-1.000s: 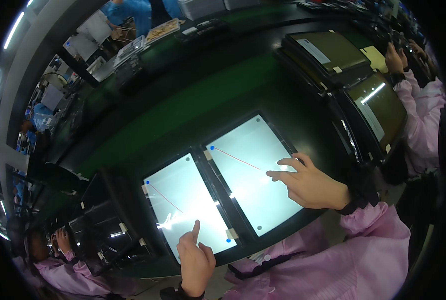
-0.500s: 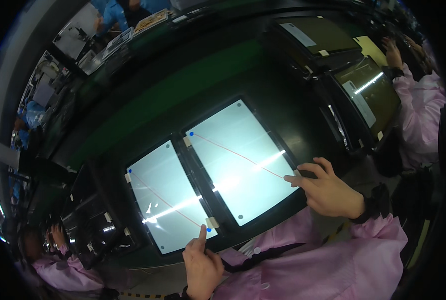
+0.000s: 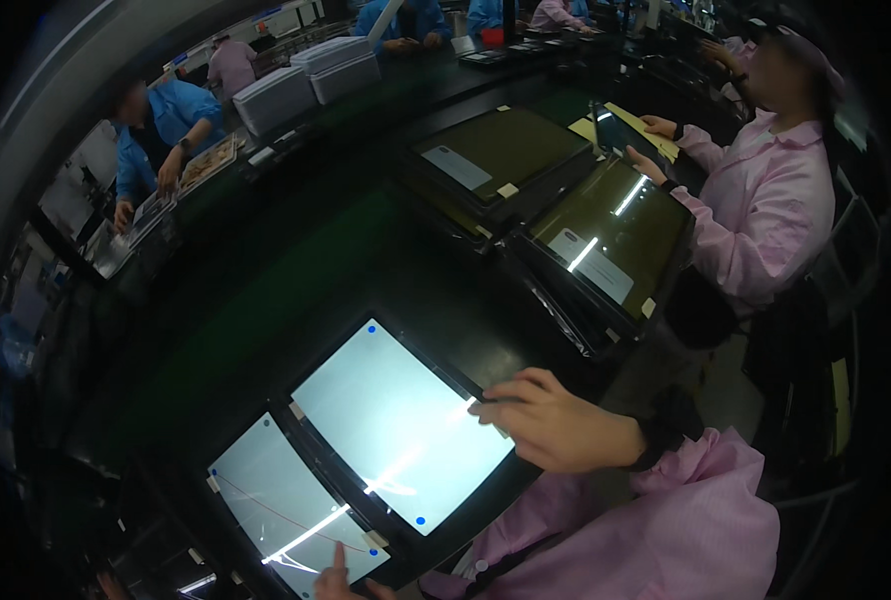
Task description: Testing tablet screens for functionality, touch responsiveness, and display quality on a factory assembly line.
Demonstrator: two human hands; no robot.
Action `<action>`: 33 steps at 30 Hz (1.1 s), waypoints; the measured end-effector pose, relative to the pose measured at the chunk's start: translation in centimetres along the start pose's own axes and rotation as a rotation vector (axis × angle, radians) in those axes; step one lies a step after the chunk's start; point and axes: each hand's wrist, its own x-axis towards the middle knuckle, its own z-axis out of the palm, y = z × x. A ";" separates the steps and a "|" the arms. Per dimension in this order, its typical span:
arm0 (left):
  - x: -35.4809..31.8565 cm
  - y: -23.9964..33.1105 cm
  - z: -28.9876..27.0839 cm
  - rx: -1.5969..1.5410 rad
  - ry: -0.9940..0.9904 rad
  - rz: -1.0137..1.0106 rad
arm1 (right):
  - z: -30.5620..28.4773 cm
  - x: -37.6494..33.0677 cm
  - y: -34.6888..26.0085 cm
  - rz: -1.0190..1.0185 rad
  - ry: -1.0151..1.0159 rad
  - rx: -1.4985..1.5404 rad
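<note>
Right hand (image 3: 556, 432) pinches the right edge of the bright white rectangular touchscreen panel (image 3: 401, 425) at lower centre, left hand (image 3: 338, 578) points one finger on the neighbouring lit panel (image 3: 286, 515); a careless tug could shift it.

You're on an electronics assembly line. A long dark bench (image 3: 296, 270) runs past you, with lit panels (image 3: 396, 425) and dark ones (image 3: 611, 240) lying in trays along it. A worker in a pink smock (image 3: 766, 200) stands beside you, others in blue coats (image 3: 171, 115) across it, near stacked white trays (image 3: 311, 80).
</note>
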 end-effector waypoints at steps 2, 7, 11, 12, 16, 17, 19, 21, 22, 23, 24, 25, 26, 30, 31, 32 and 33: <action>2.5 -1.3 -2.2 0.024 0.064 0.046 | -0.6 1.8 0.1 0.145 0.124 0.066; 11.0 -7.1 -0.8 -0.354 0.099 0.091 | 1.1 6.2 2.9 0.332 0.224 0.172; 16.0 -9.4 0.6 -0.233 0.103 0.242 | 3.7 10.4 5.9 0.293 0.182 0.138; 16.6 -9.4 0.4 -0.222 0.108 0.231 | 4.0 11.2 6.2 0.278 0.171 0.101; 18.2 -8.8 0.7 -0.175 0.007 0.258 | 3.8 12.6 5.6 0.304 0.142 0.095; 18.5 -9.1 1.0 -0.186 0.010 0.280 | 3.7 12.9 5.5 0.308 0.139 0.093; 18.9 -9.3 1.3 -0.206 0.005 0.305 | 3.6 13.2 5.2 0.303 0.129 0.091; 19.0 -9.2 1.1 -0.190 0.033 0.307 | 3.9 13.5 5.3 0.291 0.128 0.082; 18.8 -9.1 0.8 -0.190 0.030 0.304 | 4.1 13.7 5.4 0.270 0.129 0.077; 18.5 -9.1 0.4 -0.157 0.067 0.260 | 4.0 13.6 5.4 0.267 0.125 0.082; 18.0 -9.3 0.0 -0.116 0.104 0.210 | 4.1 13.6 5.2 0.279 0.136 0.095; 17.7 -9.8 -0.4 -0.103 0.101 0.195 | 4.1 13.5 5.0 0.287 0.147 0.111; 17.3 -10.5 -1.0 -0.144 0.167 0.083 | 4.0 13.4 5.1 0.298 0.176 0.116; 14.1 -14.2 -1.8 -0.184 0.301 -0.148 | 4.2 12.2 5.1 0.328 0.282 0.129; 13.5 -14.7 -1.6 -0.201 0.307 -0.136 | 4.6 11.9 5.5 0.328 0.307 0.175; 12.9 -15.4 -1.5 -0.211 0.263 -0.122 | 4.9 11.8 5.7 0.329 0.333 0.219; 12.8 -15.2 -1.5 -0.163 0.231 -0.113 | 5.2 11.7 5.9 0.325 0.328 0.227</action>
